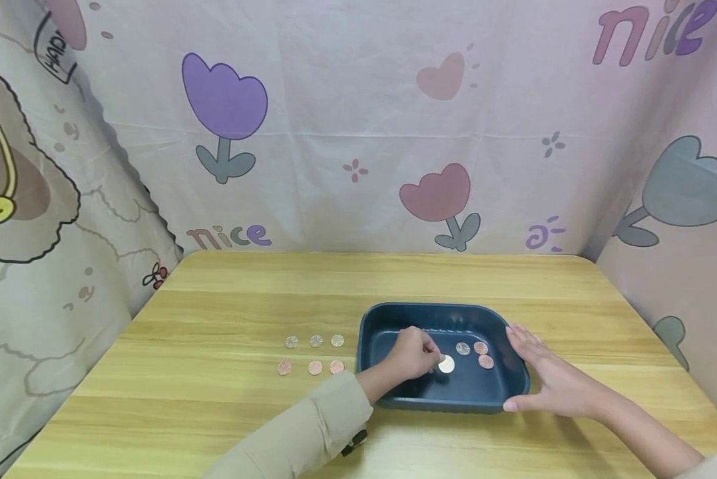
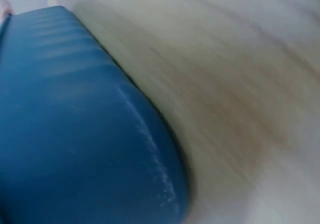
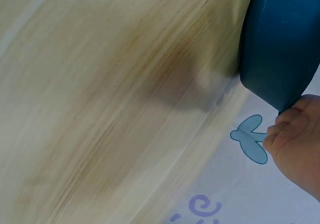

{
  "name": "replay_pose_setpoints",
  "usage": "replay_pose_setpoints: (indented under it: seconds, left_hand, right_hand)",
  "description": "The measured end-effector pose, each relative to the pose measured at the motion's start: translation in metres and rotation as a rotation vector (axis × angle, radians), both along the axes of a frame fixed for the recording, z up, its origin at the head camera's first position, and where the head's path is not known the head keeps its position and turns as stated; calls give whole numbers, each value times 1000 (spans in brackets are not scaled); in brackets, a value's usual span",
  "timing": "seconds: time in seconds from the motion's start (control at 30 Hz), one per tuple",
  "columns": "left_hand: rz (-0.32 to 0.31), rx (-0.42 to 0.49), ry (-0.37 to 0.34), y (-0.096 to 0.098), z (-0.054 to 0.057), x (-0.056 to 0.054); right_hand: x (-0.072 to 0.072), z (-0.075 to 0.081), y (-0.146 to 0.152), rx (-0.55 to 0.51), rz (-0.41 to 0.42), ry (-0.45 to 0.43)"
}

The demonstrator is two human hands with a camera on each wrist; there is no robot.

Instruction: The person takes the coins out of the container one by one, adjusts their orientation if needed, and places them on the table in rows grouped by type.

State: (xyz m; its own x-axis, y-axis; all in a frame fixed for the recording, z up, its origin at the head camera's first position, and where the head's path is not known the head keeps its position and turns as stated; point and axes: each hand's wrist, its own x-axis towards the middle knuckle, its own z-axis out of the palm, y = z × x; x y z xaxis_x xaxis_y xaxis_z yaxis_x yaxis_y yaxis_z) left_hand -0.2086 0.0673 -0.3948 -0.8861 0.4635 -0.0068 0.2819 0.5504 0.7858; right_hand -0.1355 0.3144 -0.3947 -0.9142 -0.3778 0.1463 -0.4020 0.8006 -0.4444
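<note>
A dark blue rectangular dish [image 1: 442, 403] with rounded corners sits on the table. My left hand [image 1: 411, 354] reaches inside it and pinches a bright, pale coin [image 1: 447, 364] at its left edge, close to the dish's floor. To the right of that coin lie a silvery coin [image 1: 463, 348] and two copper coins, one [image 1: 480, 348] behind the other [image 1: 486, 362]. My right hand [image 1: 552, 382] holds the dish's right end, with the thumb at the front corner and the fingers over the rim. The right wrist view shows those fingers [image 3: 286, 126] bent at the dish's edge [image 3: 272, 49].
Left of the dish, three silvery coins [image 1: 316, 341] lie in a row on the wooden table [image 1: 214, 399]. Three copper coins [image 1: 315, 368] form a row in front of them. A patterned cloth [image 1: 334, 100] hangs behind the table and along both sides.
</note>
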Motion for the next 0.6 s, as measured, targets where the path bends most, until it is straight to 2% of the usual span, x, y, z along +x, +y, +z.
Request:
replay_pose_setpoints:
  seconds: [0.3, 0.43, 0.6]
  left_hand:
    - [58, 178, -52, -17, 14, 9]
    - [73, 241, -54, -27, 17, 10]
    - [62, 285, -34, -43, 18, 9]
  right_hand:
    - [1, 0, -1, 1, 17, 26]
    - [1, 0, -1, -2, 21, 26]
    - [2, 0, -1, 0, 23, 31]
